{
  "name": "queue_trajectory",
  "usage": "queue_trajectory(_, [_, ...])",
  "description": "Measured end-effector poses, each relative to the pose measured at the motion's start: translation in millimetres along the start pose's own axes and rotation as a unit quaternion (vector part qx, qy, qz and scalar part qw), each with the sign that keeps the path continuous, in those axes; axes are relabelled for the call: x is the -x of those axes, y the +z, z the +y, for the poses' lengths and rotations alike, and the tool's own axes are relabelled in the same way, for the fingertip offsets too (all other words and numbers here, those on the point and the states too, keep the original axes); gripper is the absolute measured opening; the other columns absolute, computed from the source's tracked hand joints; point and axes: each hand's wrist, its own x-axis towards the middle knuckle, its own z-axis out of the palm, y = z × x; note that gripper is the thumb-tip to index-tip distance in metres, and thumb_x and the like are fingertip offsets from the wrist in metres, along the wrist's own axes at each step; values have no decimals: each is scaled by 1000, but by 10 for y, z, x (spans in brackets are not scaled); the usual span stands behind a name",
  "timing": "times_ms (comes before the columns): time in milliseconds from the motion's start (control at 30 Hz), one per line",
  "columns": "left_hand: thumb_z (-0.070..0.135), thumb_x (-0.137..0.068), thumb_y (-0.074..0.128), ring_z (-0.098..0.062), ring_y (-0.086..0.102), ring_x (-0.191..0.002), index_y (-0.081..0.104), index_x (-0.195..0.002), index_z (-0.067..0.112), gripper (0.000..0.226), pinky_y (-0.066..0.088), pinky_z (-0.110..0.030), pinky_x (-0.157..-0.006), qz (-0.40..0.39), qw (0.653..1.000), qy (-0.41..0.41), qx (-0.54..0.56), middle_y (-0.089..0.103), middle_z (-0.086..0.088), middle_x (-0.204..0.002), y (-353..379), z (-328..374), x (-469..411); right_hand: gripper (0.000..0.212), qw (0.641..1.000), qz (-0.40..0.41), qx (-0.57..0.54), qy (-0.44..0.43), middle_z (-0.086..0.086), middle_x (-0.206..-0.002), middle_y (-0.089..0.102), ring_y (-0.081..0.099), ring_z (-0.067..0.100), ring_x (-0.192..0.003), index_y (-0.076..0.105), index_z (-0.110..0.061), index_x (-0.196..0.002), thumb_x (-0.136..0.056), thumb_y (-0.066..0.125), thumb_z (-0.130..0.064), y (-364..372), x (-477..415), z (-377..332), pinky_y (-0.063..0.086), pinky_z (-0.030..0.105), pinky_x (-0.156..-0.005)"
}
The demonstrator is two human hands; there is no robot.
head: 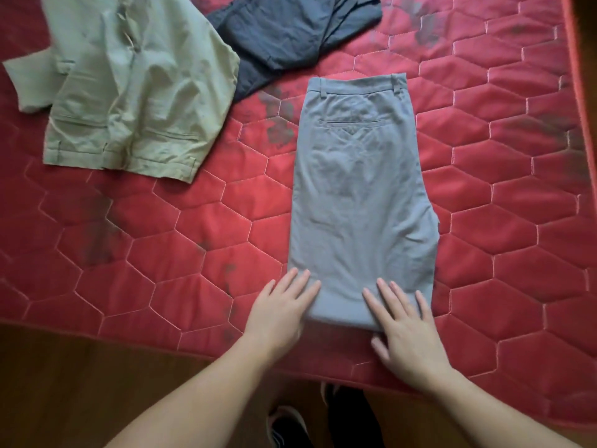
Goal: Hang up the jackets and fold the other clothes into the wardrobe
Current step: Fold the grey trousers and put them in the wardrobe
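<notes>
Trousers [361, 195] of grey cloth lie folded lengthwise on a red quilted mattress [193, 237], waistband at the far end and back pocket facing up. The folded end lies nearest the person, close to the mattress edge.

Left hand [277, 315] – placed at the near left corner of the trousers. Its fingers [303, 282] are straight and held close together, the tips resting on the cloth edge; the palm lies on the mattress beside it.

Right hand [407, 331] – placed flat on the near right part of the fold. Its fingers [387, 292] are straight and slightly spread on the cloth, the thumb lying off the near edge.

A beige garment [135, 92] lies crumpled at the far left. A dark blue garment [290, 33] lies beyond it, at the top centre; the two overlap. Both are well apart from the hands. Wooden floor [80, 383] shows below the mattress edge, with a dark shoe [287, 425] between the forearms.
</notes>
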Motion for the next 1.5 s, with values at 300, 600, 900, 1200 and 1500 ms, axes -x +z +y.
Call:
queue_trajectory(300, [17,-89,48,-27,63,-104,69,-104,21,26,36,-36,-105,33,996,-31,74,72,-2,-103,-226,-109,-87,38,988,129,-85,19,-3,-96,76,72,18,-90,75,-19,-95,-61,62,-11,-232,-105,222,43,51,-97])
queue_trajectory(600, [30,-71,70,-10,45,-58,56,-61,14,24,34,-27,-58,-170,885,-88,425,50,2,-62,-1239,-70,238,24,885,-172,-425,78,-9,-54,41,39,5,-54,50,-5,-58,-66,71,-15,-1439,191,307,29,26,-51])
queue_trajectory(900, [57,-89,53,-21,72,-89,71,-105,9,53,56,-34,-81,93,589,-305,743,76,-8,-99,-1119,-123,-199,51,739,-88,-645,173,3,-100,76,72,18,-93,69,-11,-106,-68,86,-39,-1407,-321,294,57,33,-80])
queue_trajectory(1200, [-9,-86,62,-16,69,-95,59,-125,14,46,56,-26,-75,5,682,-244,689,72,-2,-110,-780,-480,-487,19,761,-63,-611,206,-1,-99,76,72,9,-89,68,-16,-102,-87,68,-3,-1172,-840,532,57,23,-77])
queue_trajectory(1500, [-7,-91,57,-10,69,-95,62,-111,25,38,55,-25,-81,81,698,-235,671,74,3,-106,-767,-520,-1099,20,754,26,-614,231,-6,-99,75,70,5,-89,68,-20,-106,-89,68,-10,-1022,-1401,731,54,22,-75])
